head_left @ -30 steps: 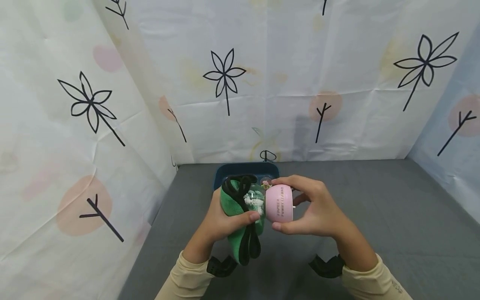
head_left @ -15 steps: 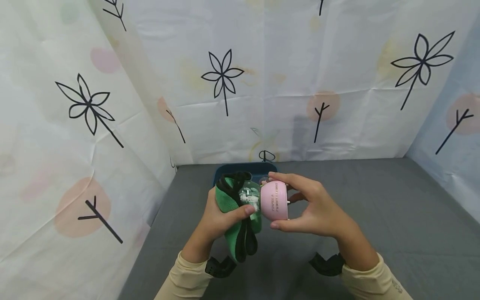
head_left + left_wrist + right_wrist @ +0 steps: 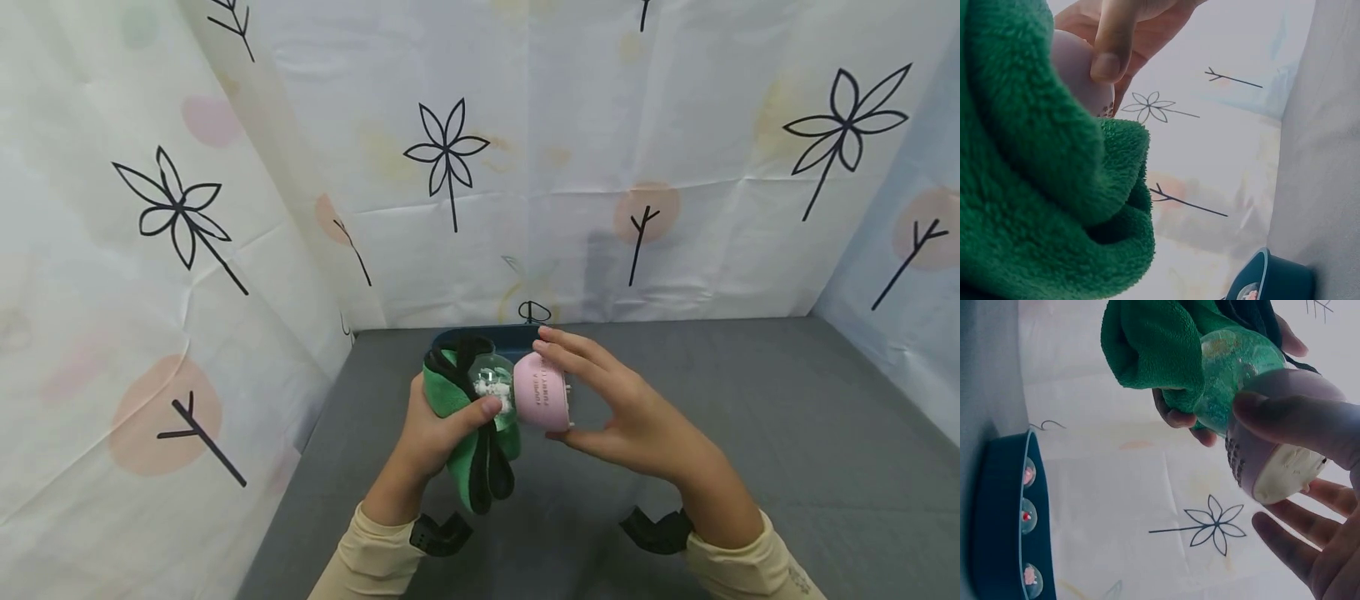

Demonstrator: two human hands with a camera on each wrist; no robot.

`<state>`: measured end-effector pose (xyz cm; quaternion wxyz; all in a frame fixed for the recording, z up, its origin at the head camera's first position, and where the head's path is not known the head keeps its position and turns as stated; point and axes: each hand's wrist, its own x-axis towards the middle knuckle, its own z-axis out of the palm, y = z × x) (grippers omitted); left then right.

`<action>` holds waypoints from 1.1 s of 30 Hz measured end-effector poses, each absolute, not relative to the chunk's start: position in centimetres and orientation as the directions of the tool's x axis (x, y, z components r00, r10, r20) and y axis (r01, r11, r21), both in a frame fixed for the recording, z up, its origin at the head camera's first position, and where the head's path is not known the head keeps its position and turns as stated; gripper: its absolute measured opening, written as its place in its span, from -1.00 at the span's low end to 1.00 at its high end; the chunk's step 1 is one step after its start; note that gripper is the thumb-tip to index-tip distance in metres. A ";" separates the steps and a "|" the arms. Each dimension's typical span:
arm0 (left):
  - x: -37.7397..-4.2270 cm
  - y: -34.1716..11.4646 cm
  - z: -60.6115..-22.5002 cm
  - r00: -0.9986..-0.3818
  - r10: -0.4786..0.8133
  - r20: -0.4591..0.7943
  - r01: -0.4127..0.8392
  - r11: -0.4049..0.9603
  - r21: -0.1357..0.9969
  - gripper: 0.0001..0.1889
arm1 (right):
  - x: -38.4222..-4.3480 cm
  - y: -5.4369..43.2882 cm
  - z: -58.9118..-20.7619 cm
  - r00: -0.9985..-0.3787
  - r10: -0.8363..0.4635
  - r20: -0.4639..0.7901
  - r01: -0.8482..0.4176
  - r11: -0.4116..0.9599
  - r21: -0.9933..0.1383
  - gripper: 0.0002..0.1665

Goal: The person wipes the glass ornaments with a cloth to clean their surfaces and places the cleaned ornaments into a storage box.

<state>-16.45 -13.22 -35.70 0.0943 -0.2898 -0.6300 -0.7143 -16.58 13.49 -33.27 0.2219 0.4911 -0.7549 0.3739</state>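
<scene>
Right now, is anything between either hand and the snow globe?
Yes: green cloth is bunched between the left hand and the glass, except at the thumb's tip. Nothing visible separates the right hand from the pink base.

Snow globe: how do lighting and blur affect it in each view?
Head view: the snow globe is evenly lit, its lettering soft; left wrist view: dim, mostly hidden behind green cloth; right wrist view: shadowed against the bright backdrop, glints on its dome.

Cream sleeves (image 3: 378, 552), black wrist mounts (image 3: 441, 536)
</scene>
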 end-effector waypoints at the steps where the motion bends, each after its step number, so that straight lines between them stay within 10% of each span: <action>1: -16.4 -13.3 -35.7 -0.816 0.235 0.529 0.498 -0.180 0.848 -0.49 | -16.5 13.5 -33.3 -0.417 -0.580 0.699 -0.908 0.243 -0.341 0.18; 17: -16.5 -13.7 -35.6 -0.803 0.354 0.480 0.461 -0.142 0.876 -0.54 | -16.7 13.6 -33.2 -0.296 -0.551 0.780 -0.955 0.165 -0.246 -0.12; 33: -16.6 -13.7 -35.8 -0.753 0.443 0.487 0.484 -0.129 0.866 -0.56 | -16.8 14.3 -33.6 -0.445 -0.554 0.704 -0.883 0.140 -0.448 0.10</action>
